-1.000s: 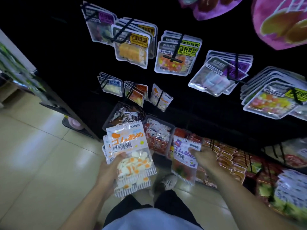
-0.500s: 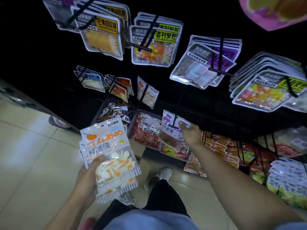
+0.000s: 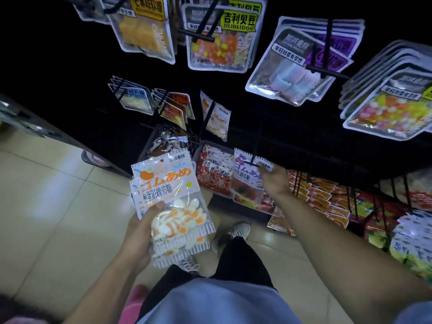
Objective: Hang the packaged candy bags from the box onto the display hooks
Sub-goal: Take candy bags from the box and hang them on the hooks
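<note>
My left hand (image 3: 140, 232) grips a stack of clear candy bags with orange lettering and fried-egg gummies (image 3: 173, 204), held low in front of me. My right hand (image 3: 274, 181) pinches the top right corner of a purple-printed candy bag (image 3: 245, 181) with red gummies. That bag's hang hole sits at the tip of a black display hook (image 3: 253, 163), which runs back into the dark rack. An orange-lettered bag of the same kind (image 3: 216, 118) hangs on the neighbouring hook to the left.
Larger candy pouches (image 3: 219, 36) hang in rows on hooks above. Bins of red packets (image 3: 214, 171) stand on the low shelf below the hooks. More snack bags (image 3: 322, 195) fill the lower right. Beige floor tiles (image 3: 46, 218) lie to the left.
The view has tilted closer to the rack. My right hand carried the purple bag up and forward from waist height to the hook's tip. The left hand kept its stack.
</note>
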A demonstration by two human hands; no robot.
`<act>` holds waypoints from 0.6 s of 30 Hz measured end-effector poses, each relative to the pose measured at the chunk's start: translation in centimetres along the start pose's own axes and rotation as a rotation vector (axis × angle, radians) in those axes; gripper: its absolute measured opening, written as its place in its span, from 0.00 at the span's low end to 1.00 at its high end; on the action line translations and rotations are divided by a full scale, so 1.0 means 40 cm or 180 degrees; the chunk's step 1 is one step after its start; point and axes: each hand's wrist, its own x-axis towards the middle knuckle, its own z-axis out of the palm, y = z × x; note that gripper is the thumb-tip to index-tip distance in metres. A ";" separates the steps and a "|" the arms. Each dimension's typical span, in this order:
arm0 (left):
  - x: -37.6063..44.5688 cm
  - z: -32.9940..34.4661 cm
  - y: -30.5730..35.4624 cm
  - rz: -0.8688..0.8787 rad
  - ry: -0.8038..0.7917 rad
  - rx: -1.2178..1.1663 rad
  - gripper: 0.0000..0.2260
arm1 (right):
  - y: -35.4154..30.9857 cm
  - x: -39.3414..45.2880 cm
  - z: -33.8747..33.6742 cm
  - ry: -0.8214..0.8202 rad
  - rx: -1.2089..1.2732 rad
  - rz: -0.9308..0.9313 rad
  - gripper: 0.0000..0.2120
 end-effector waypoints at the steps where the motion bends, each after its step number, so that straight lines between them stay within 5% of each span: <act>1: 0.000 -0.002 -0.005 -0.0014 0.0015 -0.0015 0.19 | 0.000 0.002 -0.003 -0.0021 0.0065 0.0000 0.28; 6: -0.001 -0.014 -0.015 -0.0082 0.0007 -0.0109 0.23 | -0.022 0.017 -0.011 0.0012 0.0002 0.0007 0.16; 11: -0.002 -0.019 -0.007 -0.0095 -0.0044 -0.0157 0.26 | -0.021 0.019 0.003 -0.0199 -0.0110 0.0107 0.26; 14: -0.003 -0.020 -0.001 -0.0098 -0.0060 -0.0157 0.25 | -0.015 0.013 0.004 -0.0142 -0.0053 0.0158 0.12; 18: -0.002 -0.017 0.006 -0.0107 -0.0071 -0.0148 0.24 | 0.001 0.010 0.007 0.0010 0.0075 0.0035 0.21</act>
